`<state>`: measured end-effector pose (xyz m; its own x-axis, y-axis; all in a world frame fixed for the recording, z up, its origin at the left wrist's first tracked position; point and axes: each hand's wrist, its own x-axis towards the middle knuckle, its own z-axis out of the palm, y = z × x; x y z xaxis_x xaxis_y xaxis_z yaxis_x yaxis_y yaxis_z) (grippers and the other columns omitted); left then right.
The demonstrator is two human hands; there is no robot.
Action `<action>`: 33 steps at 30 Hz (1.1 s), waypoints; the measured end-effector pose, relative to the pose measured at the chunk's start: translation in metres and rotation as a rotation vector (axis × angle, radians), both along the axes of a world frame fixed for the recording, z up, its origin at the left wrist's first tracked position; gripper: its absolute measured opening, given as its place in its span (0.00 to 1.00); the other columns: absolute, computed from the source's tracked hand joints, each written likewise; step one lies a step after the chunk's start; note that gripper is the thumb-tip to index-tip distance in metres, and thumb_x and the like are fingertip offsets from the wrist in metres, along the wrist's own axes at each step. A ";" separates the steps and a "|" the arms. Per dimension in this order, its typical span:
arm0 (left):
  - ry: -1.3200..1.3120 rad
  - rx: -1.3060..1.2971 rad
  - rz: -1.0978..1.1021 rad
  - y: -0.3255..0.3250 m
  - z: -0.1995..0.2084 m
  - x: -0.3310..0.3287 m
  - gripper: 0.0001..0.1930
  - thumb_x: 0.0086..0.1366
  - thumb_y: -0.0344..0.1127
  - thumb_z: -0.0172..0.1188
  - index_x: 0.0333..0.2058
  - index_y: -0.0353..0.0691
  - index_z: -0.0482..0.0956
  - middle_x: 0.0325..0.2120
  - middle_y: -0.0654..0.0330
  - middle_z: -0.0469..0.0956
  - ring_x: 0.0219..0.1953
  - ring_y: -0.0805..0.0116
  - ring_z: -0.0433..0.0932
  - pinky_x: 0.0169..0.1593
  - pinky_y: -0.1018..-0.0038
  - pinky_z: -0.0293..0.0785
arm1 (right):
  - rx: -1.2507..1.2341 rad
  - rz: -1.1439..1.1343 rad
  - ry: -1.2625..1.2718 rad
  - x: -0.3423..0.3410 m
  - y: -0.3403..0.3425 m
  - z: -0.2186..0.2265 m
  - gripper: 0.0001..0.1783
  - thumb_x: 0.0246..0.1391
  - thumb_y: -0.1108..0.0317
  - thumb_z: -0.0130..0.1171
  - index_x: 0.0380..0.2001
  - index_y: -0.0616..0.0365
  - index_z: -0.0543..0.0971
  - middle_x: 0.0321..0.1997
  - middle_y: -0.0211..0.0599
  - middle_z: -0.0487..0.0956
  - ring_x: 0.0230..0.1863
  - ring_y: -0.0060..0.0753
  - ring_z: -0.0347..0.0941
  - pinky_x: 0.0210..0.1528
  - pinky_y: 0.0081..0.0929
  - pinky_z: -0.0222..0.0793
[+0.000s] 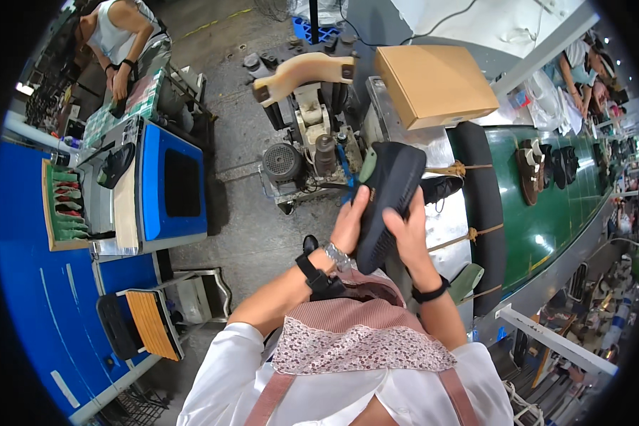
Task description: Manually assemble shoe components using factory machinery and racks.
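Observation:
A black shoe (394, 186) is tilted in front of my chest, held between both hands, with its ridged sole side toward the right. A pale green piece (368, 166), perhaps a shoe last, shows at its upper left edge. My left hand (349, 226) grips the shoe from the left, near its middle. My right hand (409, 238) closes on the sole side, thumb laid across it. Just right of the held shoe, another black shoe with laces (440, 188) rests on the metal bench. A green shoe last (466, 282) lies lower on that bench, near my right wrist.
A machine with a curved tan pad (302, 74) stands ahead. Beyond the bench is a cardboard box (437, 85). On the right, a green conveyor belt (522, 234) carries several shoes. A blue-sided machine (174, 184) and a slatted chair (151, 323) stand left. Other people work farther off.

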<state>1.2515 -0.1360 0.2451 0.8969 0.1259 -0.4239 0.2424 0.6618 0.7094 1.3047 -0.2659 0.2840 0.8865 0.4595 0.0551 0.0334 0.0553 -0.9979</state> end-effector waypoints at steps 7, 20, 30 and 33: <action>0.164 -0.133 0.207 0.063 -0.026 0.023 0.48 0.63 0.77 0.47 0.54 0.29 0.76 0.46 0.53 0.81 0.43 0.67 0.82 0.45 0.72 0.79 | -0.614 -0.083 -0.231 0.047 0.116 0.010 0.41 0.48 0.46 0.66 0.48 0.75 0.69 0.41 0.67 0.81 0.46 0.66 0.79 0.49 0.47 0.74; 0.088 -0.373 -0.090 0.050 -0.097 0.000 0.39 0.70 0.73 0.35 0.53 0.43 0.75 0.39 0.59 0.84 0.35 0.67 0.86 0.39 0.68 0.84 | -0.844 0.033 -0.453 0.033 0.133 0.011 0.38 0.47 0.54 0.68 0.53 0.73 0.68 0.39 0.65 0.81 0.43 0.65 0.80 0.47 0.48 0.74; 0.004 -0.435 -0.126 0.058 -0.080 -0.009 0.46 0.66 0.78 0.35 0.60 0.40 0.71 0.46 0.56 0.82 0.46 0.64 0.83 0.48 0.62 0.81 | -0.792 -0.024 -0.452 0.032 0.127 0.004 0.36 0.48 0.59 0.70 0.55 0.70 0.68 0.42 0.60 0.82 0.44 0.61 0.80 0.48 0.45 0.73; -0.095 -0.705 -0.042 0.057 -0.091 0.025 0.43 0.67 0.74 0.39 0.60 0.40 0.72 0.49 0.54 0.81 0.48 0.62 0.82 0.50 0.62 0.81 | -0.763 -0.045 -0.448 0.025 0.130 0.003 0.36 0.48 0.61 0.71 0.55 0.70 0.68 0.44 0.60 0.81 0.46 0.59 0.79 0.50 0.45 0.73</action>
<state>1.2761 -0.0795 0.1545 0.9321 -0.1846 -0.3117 0.2358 0.9623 0.1352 1.3293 -0.1363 0.2866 0.8732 0.4781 0.0942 0.4162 -0.6311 -0.6546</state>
